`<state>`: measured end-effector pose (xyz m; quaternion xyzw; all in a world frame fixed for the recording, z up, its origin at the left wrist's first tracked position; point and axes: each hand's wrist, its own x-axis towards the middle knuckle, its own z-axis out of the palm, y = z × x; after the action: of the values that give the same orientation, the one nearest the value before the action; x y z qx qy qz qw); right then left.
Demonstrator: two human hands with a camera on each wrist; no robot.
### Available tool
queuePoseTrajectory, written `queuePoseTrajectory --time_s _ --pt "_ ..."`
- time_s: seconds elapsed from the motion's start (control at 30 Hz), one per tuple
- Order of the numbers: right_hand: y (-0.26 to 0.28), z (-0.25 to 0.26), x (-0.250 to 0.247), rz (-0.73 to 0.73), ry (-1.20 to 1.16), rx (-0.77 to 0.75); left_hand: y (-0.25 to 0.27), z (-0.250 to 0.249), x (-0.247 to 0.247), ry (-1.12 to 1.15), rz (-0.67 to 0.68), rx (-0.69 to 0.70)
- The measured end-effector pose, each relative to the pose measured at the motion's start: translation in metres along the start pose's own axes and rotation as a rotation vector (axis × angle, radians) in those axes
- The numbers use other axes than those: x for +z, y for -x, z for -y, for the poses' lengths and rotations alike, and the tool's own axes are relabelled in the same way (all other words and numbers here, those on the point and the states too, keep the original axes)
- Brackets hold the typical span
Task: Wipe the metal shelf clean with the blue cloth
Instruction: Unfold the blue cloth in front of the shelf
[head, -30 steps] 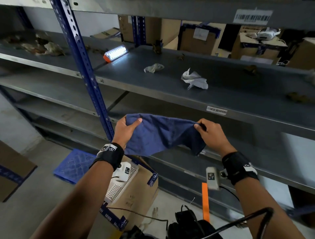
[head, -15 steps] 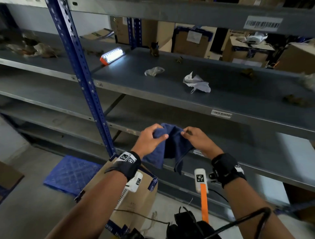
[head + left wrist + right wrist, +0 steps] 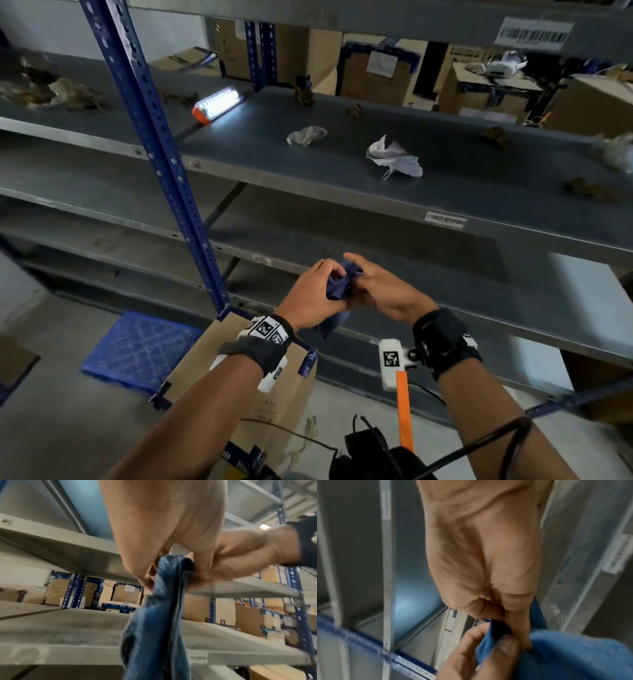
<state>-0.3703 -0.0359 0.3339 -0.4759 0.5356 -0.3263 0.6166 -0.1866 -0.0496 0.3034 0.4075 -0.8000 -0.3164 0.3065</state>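
The blue cloth (image 3: 337, 291) is bunched between both hands in front of the lower shelf; a tail of it hangs down. My left hand (image 3: 313, 294) grips its left side, fingers curled round the fabric. My right hand (image 3: 375, 291) pinches the right side. In the left wrist view the blue cloth (image 3: 157, 622) dangles from the curled fingers. The right wrist view shows the blue cloth (image 3: 573, 655) pinched between finger and thumb. Above and beyond the hands runs the grey metal shelf (image 3: 342, 185), dusty, with scraps on it.
On the shelf lie a crumpled white paper (image 3: 394, 159), a clear plastic scrap (image 3: 305, 136), brown debris (image 3: 582, 188) and a lit orange-ended lamp (image 3: 217, 104). A blue upright post (image 3: 154, 137) stands left. A cardboard box (image 3: 260, 394) sits on the floor below.
The hands came together, gathering the spread cloth into a small bunch. The view has drawn closer to the shelf.
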Motion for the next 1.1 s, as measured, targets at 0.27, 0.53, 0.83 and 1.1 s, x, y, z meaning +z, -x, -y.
queuePoseTrajectory --time_s 0.27,0.53,0.83,1.1 --pt "-0.005 -0.015 -0.027 -0.303 1.101 -0.317 -0.003 0.005 -0.032 0.089 0.119 0.015" --pt "0.002 -0.002 -0.039 -0.212 1.032 -0.379 -0.018 0.001 -0.067 -0.086 -0.008 -0.028" --pt "0.009 0.061 -0.058 -0.233 0.883 -0.560 -0.030 -0.013 -0.087 -0.054 -0.203 -0.091" --pt "0.005 0.098 -0.075 -0.089 0.836 -0.564 -0.024 -0.024 -0.098 -0.133 -0.333 -0.126"
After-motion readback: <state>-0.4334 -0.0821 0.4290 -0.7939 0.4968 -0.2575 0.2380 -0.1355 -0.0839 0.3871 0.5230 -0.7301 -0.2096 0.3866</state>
